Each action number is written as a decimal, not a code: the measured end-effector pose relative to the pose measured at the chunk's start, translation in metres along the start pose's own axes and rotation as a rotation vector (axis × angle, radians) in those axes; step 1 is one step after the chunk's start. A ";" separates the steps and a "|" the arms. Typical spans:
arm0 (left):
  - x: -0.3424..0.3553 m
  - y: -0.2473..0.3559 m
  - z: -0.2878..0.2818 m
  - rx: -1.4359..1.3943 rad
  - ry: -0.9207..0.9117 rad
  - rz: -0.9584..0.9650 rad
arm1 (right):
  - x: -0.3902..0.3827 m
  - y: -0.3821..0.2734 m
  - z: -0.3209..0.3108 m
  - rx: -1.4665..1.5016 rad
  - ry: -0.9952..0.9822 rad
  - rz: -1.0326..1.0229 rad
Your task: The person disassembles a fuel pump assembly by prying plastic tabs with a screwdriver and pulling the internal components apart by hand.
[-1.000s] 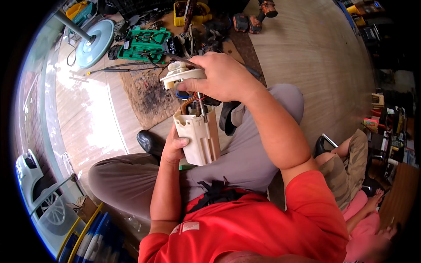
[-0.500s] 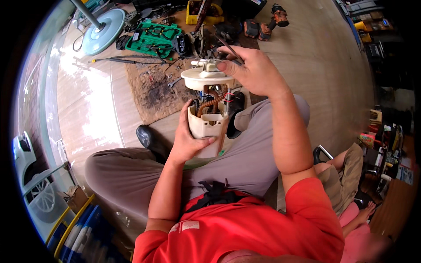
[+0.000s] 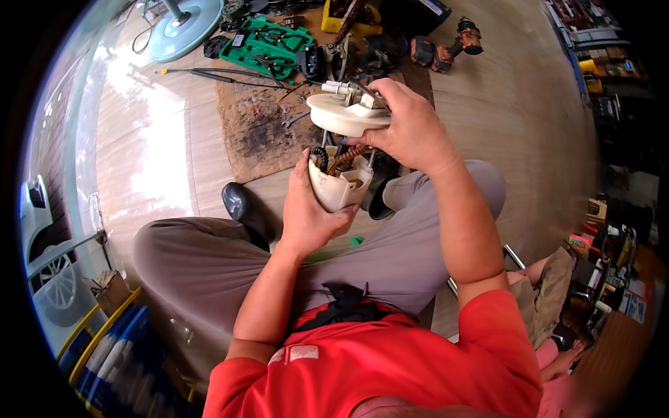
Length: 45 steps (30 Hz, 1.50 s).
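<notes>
Both ends of the fuel-pump module (image 3: 348, 158) were gripped at twelve o'clock: left hand (image 3: 311, 221) clamped around the canister (image 3: 329, 188), right hand (image 3: 414, 131), I noticed, shifted from top fitting (image 3: 337, 88) to flange (image 3: 340, 120) rim, probably steadying it, hoses still attached.

Your left hand (image 3: 310, 217) partly hides the white canister (image 3: 333, 191); far left, the stand pole (image 3: 173, 8) is cut off.

The 1 view comes from the left of 2 head-worn fisheye cameras, facing down and forward. The red shirt (image 3: 397, 359) lies near, along the lower edge; the left hand (image 3: 306, 219) and right hand (image 3: 417, 132) come mid-frame, the floor (image 3: 495, 104) farther off.
</notes>
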<state>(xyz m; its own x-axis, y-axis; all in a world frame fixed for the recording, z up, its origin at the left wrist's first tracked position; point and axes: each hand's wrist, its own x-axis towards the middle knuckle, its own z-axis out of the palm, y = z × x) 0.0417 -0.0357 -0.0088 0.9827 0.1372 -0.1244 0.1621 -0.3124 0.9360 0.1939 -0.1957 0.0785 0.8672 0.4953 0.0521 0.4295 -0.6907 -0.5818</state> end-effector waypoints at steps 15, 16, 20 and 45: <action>-0.002 -0.028 0.003 -0.187 0.106 0.063 | 0.001 -0.016 -0.002 0.051 -0.002 -0.158; -0.002 -0.027 0.003 -0.231 0.097 0.052 | -0.001 -0.019 -0.005 0.074 -0.006 -0.176; 0.002 -0.021 0.002 -0.330 0.015 -0.018 | -0.007 -0.021 -0.010 0.040 0.038 -0.178; 0.002 -0.020 0.006 -0.632 -0.133 -0.079 | -0.010 -0.020 -0.001 0.002 0.110 -0.080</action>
<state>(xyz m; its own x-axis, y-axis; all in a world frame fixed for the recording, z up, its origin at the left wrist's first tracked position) 0.0410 -0.0350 -0.0297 0.9792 0.0074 -0.2027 0.1903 0.3125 0.9307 0.1768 -0.1878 0.0905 0.8526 0.4880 0.1869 0.4980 -0.6503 -0.5737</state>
